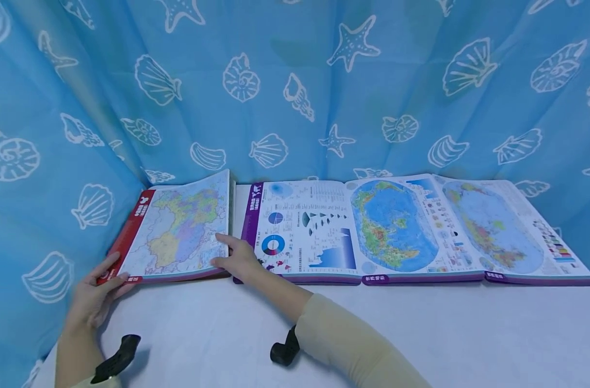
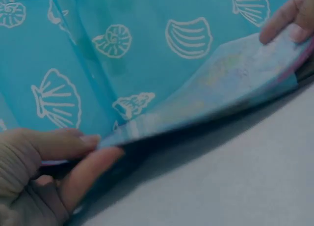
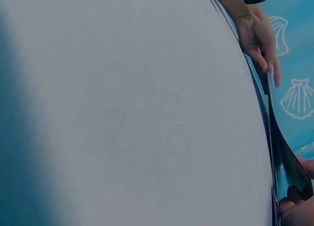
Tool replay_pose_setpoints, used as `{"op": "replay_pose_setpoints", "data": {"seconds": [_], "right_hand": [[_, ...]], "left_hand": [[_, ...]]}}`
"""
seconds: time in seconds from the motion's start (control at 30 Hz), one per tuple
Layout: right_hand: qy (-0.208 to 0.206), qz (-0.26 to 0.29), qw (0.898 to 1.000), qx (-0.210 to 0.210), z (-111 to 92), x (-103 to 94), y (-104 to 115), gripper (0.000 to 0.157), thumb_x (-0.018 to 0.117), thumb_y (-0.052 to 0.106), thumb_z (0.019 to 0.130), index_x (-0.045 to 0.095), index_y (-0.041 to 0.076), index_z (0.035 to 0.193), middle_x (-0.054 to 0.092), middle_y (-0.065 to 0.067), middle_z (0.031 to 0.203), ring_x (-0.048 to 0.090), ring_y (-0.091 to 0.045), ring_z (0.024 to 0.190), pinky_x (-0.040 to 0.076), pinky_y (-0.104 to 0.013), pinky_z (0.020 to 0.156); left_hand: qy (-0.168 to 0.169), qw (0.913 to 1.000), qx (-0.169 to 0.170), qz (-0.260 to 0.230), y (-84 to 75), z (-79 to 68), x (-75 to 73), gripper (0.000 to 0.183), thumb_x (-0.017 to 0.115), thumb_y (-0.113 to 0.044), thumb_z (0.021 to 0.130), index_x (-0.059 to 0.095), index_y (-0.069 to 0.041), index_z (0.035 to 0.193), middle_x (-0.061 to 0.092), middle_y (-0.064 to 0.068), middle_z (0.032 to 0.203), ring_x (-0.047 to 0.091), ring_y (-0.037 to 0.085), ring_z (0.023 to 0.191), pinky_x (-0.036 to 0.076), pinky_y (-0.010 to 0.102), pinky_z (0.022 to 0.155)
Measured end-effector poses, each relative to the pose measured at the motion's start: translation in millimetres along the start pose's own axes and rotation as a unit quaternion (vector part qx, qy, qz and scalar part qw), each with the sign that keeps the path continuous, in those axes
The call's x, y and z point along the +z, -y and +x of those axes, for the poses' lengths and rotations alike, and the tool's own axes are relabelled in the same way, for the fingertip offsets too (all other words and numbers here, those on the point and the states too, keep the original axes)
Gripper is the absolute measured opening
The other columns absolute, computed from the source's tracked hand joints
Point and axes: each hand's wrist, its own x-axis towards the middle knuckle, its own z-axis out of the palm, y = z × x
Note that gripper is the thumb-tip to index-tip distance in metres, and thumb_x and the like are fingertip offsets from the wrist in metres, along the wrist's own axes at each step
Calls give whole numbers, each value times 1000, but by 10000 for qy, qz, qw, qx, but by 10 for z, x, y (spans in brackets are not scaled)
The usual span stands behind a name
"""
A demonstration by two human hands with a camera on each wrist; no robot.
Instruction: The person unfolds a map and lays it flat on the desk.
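In the head view, a red-edged map (image 1: 188,215) with coloured regions lies at the left, its right side raised and its front edge bowed. My left hand (image 1: 93,296) pinches its front-left corner, thumb on top; the left wrist view also shows this left hand (image 2: 44,172) at the corner. My right hand (image 1: 241,261) holds the raised right edge between the fingers, with fingertips over the printed face. Seen from the right wrist, the right hand (image 3: 299,213) has fingers curled under the sheet. Just right of it lies a purple-edged fold-out map (image 1: 300,226).
The purple-edged fold-out continues right with two world map panels (image 1: 397,226), creased between them. A blue curtain (image 1: 295,81) with white shells hangs behind and at the left. White cloth (image 1: 217,334) covers the table in front. Black wrist mounts (image 1: 285,347) stick out from both forearms.
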Motion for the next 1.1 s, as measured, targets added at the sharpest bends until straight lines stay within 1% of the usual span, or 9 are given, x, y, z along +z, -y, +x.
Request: {"op": "replay_pose_setpoints", "data": {"seconds": [0.07, 0.13, 0.3, 0.4, 0.6, 0.7, 0.87, 0.97, 1.1], "right_hand": [[-16, -34, 10000, 39, 3, 11, -10, 58, 71, 9, 84, 52, 22, 137, 56, -5, 134, 59, -18, 113, 51, -27, 91], [-46, -86, 9999, 66, 1, 13, -6, 57, 71, 9, 84, 52, 23, 136, 54, -4, 137, 56, -19, 117, 50, -28, 93], [-24, -119, 9999, -89, -1, -21, -11, 58, 69, 8, 84, 51, 21, 137, 53, -5, 137, 55, -21, 119, 48, -29, 96], [44, -133, 9997, -175, -5, -33, -22, 58, 68, 7, 85, 50, 20, 138, 52, -4, 138, 55, -20, 121, 48, -28, 96], [122, -507, 9982, -304, -26, -31, -18, 58, 67, 10, 87, 47, 25, 140, 50, 1, 141, 47, -18, 129, 45, -29, 101], [125, -415, 9985, -327, -34, -28, -11, 58, 67, 11, 88, 47, 25, 140, 55, 0, 135, 54, -15, 121, 48, -27, 96], [104, -22, 9993, -360, -62, -28, 24, 59, 66, 8, 88, 46, 23, 141, 63, -5, 124, 64, -8, 95, 54, -21, 78], [-48, 162, 9992, -355, -111, -31, 70, 58, 66, 5, 87, 48, 23, 140, 62, -5, 125, 64, -9, 96, 55, -21, 77], [-342, 376, 9978, -415, -212, -69, 170, 58, 65, 2, 86, 50, 21, 138, 60, -6, 129, 64, -12, 102, 55, -22, 79]], "left_hand": [[260, 9997, -4, 3, 6, -8, -36, 73, 68, -5, 85, 35, -39, 141, 8, -6, 151, 58, 1, 83, 57, 26, 75], [269, 9996, 46, 95, 7, -20, -36, 72, 70, -5, 84, 39, -39, 139, 8, -6, 153, 59, 1, 80, 57, 25, 74], [-191, 9993, 302, 49, -14, -12, 41, 60, 70, -13, 85, 46, -36, 135, 9, -10, 158, 49, 5, 93, 57, 21, 69], [-426, 9987, 282, 87, -14, -10, 69, 61, 69, -19, 86, 43, -38, 137, 8, -11, 157, 42, 9, 100, 57, 22, 68], [-402, 9980, 256, 420, 6, 0, 70, 72, 68, -19, 87, 30, -41, 144, 13, -6, 150, 38, 11, 102, 57, 22, 70], [-459, 9984, 329, 0, 0, -6, 51, 69, 67, -17, 87, 34, -39, 143, 18, -9, 147, 39, 10, 103, 57, 24, 68], [-499, 9961, 408, -597, -16, -40, 25, 63, 67, -13, 87, 41, -40, 139, 22, -14, 146, 42, 12, 104, 58, 28, 65], [-475, 9937, 510, -877, -29, -66, 45, 61, 67, -11, 87, 45, -38, 137, 25, -13, 144, 47, 12, 100, 58, 29, 64], [-348, 9860, 870, -1382, -46, -97, 117, 60, 66, -4, 86, 48, -31, 136, 35, -11, 135, 58, 10, 89, 58, 29, 60]]}}
